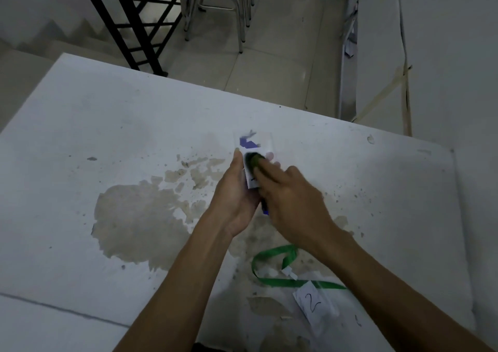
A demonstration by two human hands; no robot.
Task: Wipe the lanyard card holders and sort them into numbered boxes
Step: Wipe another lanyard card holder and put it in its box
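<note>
A clear card holder [256,142] with a blue lanyard clip at its top is held upright over the table by my left hand [233,195], thumb along its left edge. My right hand [291,198] presses a dark green wiping pad [253,161] against the holder's face, blurred by motion. A bit of blue lanyard [265,208] shows under my right hand. Nearer to me on the table lies a second clear holder with a paper marked "2" [312,304] on a green lanyard [280,266].
The white table [107,136] has large patches of worn, peeled paint in the middle. Beyond its far edge are a tiled floor, a black metal railing [129,20] and stacked metal chairs [221,4]. A white wall panel stands at the right.
</note>
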